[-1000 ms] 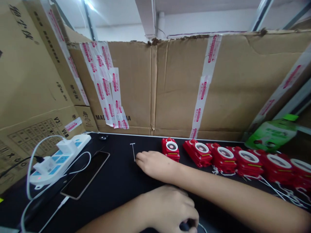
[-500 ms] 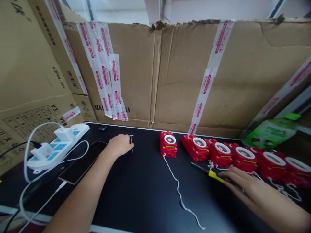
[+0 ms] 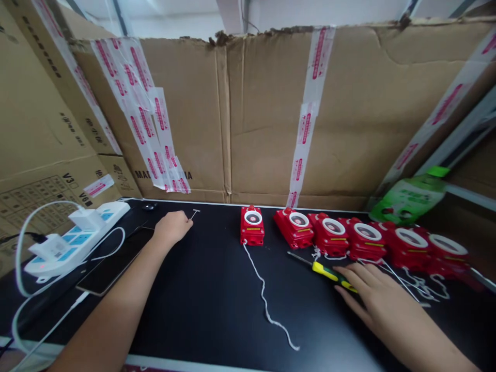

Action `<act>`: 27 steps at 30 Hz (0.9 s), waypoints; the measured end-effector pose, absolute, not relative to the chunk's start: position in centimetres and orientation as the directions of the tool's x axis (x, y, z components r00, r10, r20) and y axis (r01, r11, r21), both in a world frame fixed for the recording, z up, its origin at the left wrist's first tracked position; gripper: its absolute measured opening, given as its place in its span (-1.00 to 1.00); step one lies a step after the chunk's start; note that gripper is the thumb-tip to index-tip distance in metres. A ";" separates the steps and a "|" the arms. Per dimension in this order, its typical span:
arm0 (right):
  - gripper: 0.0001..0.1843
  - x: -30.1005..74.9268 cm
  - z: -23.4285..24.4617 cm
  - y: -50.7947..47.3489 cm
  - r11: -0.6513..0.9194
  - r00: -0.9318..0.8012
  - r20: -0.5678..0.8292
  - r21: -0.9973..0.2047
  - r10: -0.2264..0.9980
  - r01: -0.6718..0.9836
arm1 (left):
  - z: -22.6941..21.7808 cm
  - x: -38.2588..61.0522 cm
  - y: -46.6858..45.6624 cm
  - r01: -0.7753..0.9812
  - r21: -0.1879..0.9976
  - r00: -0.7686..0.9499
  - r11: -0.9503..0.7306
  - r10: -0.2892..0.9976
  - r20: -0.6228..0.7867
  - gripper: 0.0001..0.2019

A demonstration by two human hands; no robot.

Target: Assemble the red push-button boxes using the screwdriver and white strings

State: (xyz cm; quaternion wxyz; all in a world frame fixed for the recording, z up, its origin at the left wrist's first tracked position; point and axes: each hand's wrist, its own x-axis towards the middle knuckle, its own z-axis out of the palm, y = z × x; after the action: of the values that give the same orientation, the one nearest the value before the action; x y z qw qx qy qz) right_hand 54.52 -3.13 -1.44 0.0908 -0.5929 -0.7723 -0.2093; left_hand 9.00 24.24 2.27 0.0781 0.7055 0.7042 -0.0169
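Note:
My left hand point(image 3: 173, 227) is closed, pinching a small T-shaped metal piece point(image 3: 196, 212) at the back left of the table. My right hand point(image 3: 372, 289) is open beside a screwdriver point(image 3: 329, 272) with a yellow and dark green handle. Its thumb and fingers lie apart on either side of the handle's end, while the shaft points left on the table. Between my hands stands a red box-shaped device point(image 3: 252, 227) with a white ring on its face. A white cord point(image 3: 264, 299) runs from it towards me.
Several similar red devices point(image 3: 366, 238) line the back right, with cords in front. A green bottle point(image 3: 413, 196) leans behind them. At left lie a power strip point(image 3: 83, 237), white cables and a dark phone point(image 3: 116, 263). Taped cardboard point(image 3: 263, 119) walls the back.
The view has turned, so everything appears shifted left. My right hand's fingers have spread, uncovering more of the screwdriver handle. My left hand still holds the metal piece, now tilted differently.

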 end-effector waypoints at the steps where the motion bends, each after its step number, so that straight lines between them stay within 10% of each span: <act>1: -0.65 54.1 -1.5 -2.8 0.208 -0.277 0.377 0.213 0.884 0.955 | 2.3 9.1 24.2 0.996 0.087 0.005 0.007 0.992 -0.128 -0.66; 6: -0.83 52.8 -1.9 -1.6 0.115 -0.126 0.272 0.057 0.954 0.992 | 3.0 10.0 23.3 0.997 0.077 -0.023 0.028 0.998 -0.058 -0.65; 16: -0.59 47.9 2.3 1.2 0.035 -0.121 -0.064 -0.735 0.991 0.677 | 2.0 18.1 19.6 0.888 0.164 0.430 -0.430 0.902 0.036 -0.63; 27: -0.82 43.8 0.6 7.0 0.037 -0.088 -0.017 -0.818 0.996 0.574 | 2.1 9.1 26.1 0.980 0.135 0.140 -0.144 0.989 0.039 -0.64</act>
State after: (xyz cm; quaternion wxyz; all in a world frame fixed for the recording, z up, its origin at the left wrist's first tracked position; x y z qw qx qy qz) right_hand 43.77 7.03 0.58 0.3060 -0.6021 -0.6517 0.3452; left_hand 9.06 26.11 2.11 0.0380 0.7542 0.6529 0.0591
